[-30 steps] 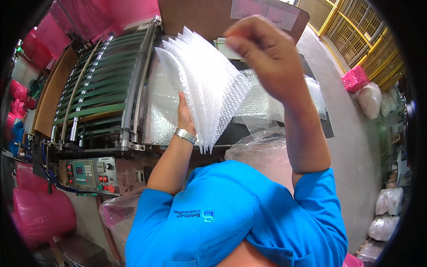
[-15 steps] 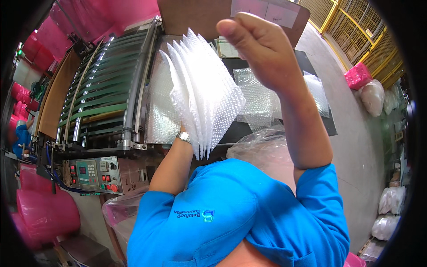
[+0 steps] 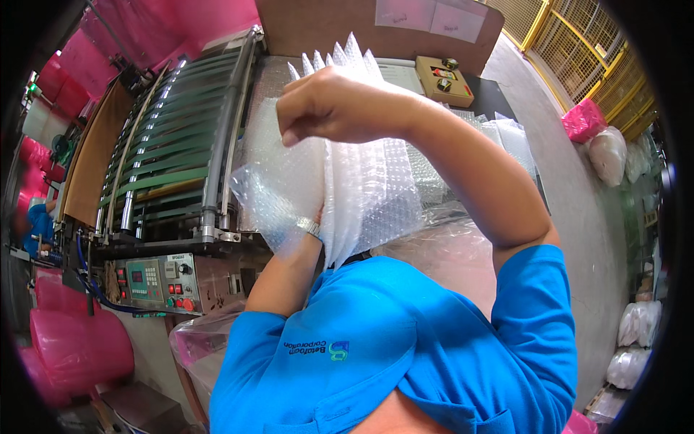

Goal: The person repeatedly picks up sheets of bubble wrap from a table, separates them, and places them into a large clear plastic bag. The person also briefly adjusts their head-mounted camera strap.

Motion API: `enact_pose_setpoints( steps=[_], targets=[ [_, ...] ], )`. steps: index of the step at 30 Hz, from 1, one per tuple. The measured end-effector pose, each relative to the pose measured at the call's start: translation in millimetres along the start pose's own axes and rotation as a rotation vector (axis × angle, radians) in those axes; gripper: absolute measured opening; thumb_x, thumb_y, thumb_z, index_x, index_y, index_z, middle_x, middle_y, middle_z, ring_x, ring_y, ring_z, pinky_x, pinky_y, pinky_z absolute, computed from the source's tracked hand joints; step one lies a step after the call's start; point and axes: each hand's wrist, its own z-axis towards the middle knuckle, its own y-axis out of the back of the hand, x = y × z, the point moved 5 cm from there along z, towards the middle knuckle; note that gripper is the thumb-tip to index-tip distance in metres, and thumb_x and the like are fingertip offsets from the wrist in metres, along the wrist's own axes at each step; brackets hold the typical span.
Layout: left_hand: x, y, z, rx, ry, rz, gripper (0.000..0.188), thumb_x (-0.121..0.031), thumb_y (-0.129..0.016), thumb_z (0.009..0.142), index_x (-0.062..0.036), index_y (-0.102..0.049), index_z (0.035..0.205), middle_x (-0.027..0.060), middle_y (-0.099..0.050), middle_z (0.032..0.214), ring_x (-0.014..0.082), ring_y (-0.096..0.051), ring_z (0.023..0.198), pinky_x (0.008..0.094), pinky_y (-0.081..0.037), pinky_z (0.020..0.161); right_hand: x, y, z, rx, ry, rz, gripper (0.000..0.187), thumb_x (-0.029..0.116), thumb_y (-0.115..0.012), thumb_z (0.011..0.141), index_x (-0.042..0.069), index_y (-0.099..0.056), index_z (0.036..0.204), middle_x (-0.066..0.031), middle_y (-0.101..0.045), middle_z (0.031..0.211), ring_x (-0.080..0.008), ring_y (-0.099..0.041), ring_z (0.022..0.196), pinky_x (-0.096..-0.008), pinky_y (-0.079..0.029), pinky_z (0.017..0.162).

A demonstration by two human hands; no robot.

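Note:
A fanned bundle of clear bubble-wrap sheets [image 3: 369,173] stands on edge in front of me, points upward. My left hand [image 3: 319,214] grips it low down, its fingers mostly hidden behind the sheets. Left of the bundle, one loose bubble-wrap sheet [image 3: 264,206] hangs over my left wrist and watch. Across the top of the bundle reaches my right hand [image 3: 318,107], fingers curled closed beside that loose sheet; whether they pinch it is hidden. More bubble wrap [image 3: 434,170] lies to the right on the dark table [image 3: 493,94].
A machine with green belts [image 3: 170,137] and a control panel [image 3: 155,282] stands at left. Behind the table rises a brown board [image 3: 318,29]. A brown box [image 3: 441,79] holds small items. Pink rolls [image 3: 79,340] are lower left; yellow mesh fencing [image 3: 589,58] is far right.
My right hand has swung left and down from the upper right, across the bundle. A sheet now spreads leftward over my left wrist. The brown box has come into sight.

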Motion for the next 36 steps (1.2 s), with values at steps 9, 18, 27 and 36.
enact_pose_setpoints(
  steps=[9, 18, 27, 36],
  targets=[
    [-9.7, 7.3, 1.7, 0.024, -0.050, -0.012, 0.077, -0.064, -0.033, 0.080, -0.0071, -0.027, 0.132, 0.0153, -0.038, 0.129, 0.0304, -0.042, 0.115, 0.0433, -0.039, 0.093, -46.0, 61.3, -62.0, -0.776, -0.516, 0.568, 0.034, 0.038, -0.052, 0.084, 0.004, -0.053, 0.082, -0.0016, -0.050, 0.064, -0.0136, -0.050, 0.061, -0.0283, -0.042, 0.058],
    [-9.6, -0.2, 6.7, 0.058, -0.053, 0.031, 0.079, -0.065, -0.034, 0.079, -0.0067, -0.026, 0.132, 0.0151, -0.038, 0.129, 0.0301, -0.041, 0.115, 0.0427, -0.039, 0.093, -37.3, -5.0, -107.9, -0.346, -0.777, -0.133, 0.032, 0.028, -0.053, 0.083, -0.001, -0.049, 0.070, -0.0177, -0.051, 0.063, -0.0316, -0.048, 0.057, -0.0351, -0.040, 0.054],
    [-55.1, -17.6, 2.1, -0.041, -0.392, 0.278, 0.084, -0.064, -0.046, 0.074, -0.0070, -0.026, 0.132, 0.0118, -0.036, 0.131, 0.0293, -0.038, 0.117, 0.0420, -0.034, 0.097, 4.8, 39.8, -157.3, -0.968, -0.722, 0.063, 0.036, 0.029, -0.054, 0.086, 0.003, -0.042, 0.065, 0.0010, -0.039, 0.054, -0.0062, -0.031, 0.056, -0.0224, -0.032, 0.049],
    [-82.4, -46.3, -19.3, 0.005, -0.650, 0.557, 0.081, -0.054, -0.061, 0.070, -0.0061, -0.031, 0.128, 0.0085, -0.038, 0.127, 0.0254, -0.037, 0.116, 0.0432, -0.033, 0.096, -6.0, -2.9, -134.5, -0.739, -0.543, -0.086, 0.016, 0.019, -0.056, 0.084, 0.004, -0.054, 0.082, -0.0044, -0.054, 0.074, -0.0142, -0.054, 0.063, -0.0270, -0.045, 0.059]
  ],
)
